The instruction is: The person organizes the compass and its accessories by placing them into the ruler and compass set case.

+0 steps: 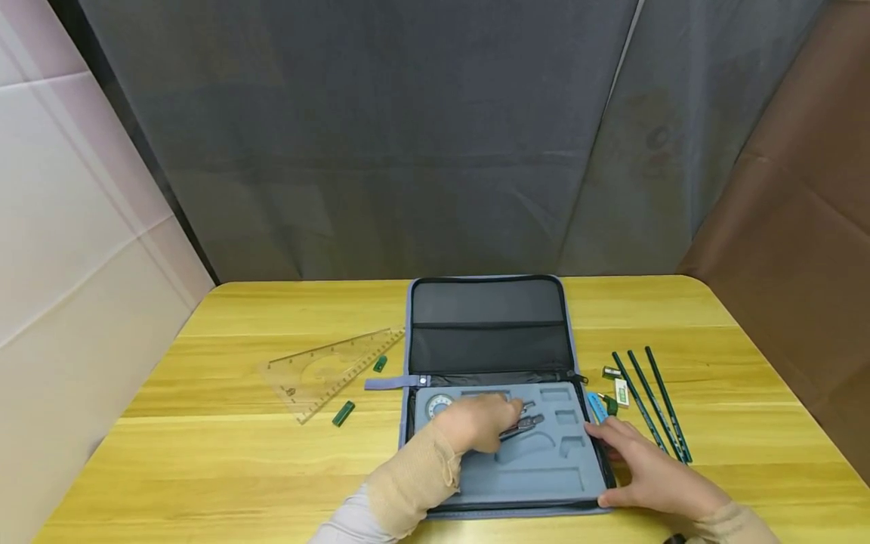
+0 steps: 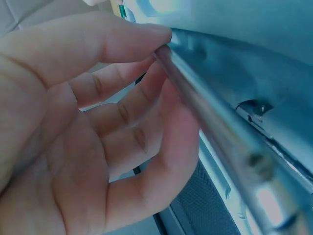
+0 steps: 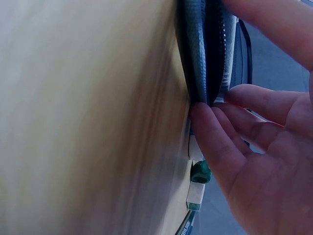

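Observation:
A metal drawing compass (image 1: 522, 426) lies over the grey moulded tray (image 1: 482, 487) of an open zip case (image 1: 491, 353). My left hand (image 1: 479, 423) is above the tray's middle. In the left wrist view, its thumb and fingers pinch the end of a shiny metal leg of the compass (image 2: 195, 103). My right hand (image 1: 646, 472) rests against the case's right edge, thumb at the near corner and fingers farther up. The right wrist view has its fingertips touching the zipped side (image 3: 199, 54). A round white-ringed piece (image 1: 438, 406) sits in the tray's upper left, partly beside my left wrist.
Left of the case lie a clear set square (image 1: 326, 370) and two small green pieces, one a dark green bar (image 1: 343, 413). To the right are three dark green pencils (image 1: 655, 404), a white-and-green eraser (image 1: 621, 392), a green sharpener (image 1: 610, 406) and a blue item (image 1: 596, 406).

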Tool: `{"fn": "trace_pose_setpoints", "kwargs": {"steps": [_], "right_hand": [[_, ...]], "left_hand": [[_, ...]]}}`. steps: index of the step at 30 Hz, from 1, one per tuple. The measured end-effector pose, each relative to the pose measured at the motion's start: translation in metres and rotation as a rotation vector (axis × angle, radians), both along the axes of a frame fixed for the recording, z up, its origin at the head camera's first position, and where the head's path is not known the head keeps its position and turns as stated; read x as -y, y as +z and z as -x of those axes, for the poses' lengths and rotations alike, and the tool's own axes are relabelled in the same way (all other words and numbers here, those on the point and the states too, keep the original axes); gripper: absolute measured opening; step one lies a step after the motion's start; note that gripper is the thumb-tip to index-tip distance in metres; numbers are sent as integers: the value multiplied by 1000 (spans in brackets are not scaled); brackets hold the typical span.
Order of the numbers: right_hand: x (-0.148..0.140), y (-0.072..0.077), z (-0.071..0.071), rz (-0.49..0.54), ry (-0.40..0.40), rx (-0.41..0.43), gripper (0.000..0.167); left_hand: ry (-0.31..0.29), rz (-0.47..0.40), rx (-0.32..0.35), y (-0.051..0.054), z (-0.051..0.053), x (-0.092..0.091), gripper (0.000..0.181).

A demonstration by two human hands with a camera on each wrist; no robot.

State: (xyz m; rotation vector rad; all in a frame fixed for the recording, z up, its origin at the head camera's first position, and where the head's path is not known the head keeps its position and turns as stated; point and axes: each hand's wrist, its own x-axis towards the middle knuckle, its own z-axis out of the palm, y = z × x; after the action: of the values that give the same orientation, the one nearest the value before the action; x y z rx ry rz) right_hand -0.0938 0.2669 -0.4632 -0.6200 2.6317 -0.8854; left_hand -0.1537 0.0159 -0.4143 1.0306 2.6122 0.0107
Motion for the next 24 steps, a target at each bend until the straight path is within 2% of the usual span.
{"fn": "trace_pose_setpoints", "kwargs": {"steps": [5,11,15,24], "right_hand": [[1,0,0,5,1,-2,92],[1,1,0,-40,-2,-28,92],[1,1,0,-53,-4,-39,92],[1,1,-1,-53,8,-53,92]], "left_hand": [[2,5,0,-2,1,-1,40],[1,5,-20,-4,2,-1,39],[4,10,-7,-5,2,-2,40],[30,32,27,-4,-2,-6,56]]}}
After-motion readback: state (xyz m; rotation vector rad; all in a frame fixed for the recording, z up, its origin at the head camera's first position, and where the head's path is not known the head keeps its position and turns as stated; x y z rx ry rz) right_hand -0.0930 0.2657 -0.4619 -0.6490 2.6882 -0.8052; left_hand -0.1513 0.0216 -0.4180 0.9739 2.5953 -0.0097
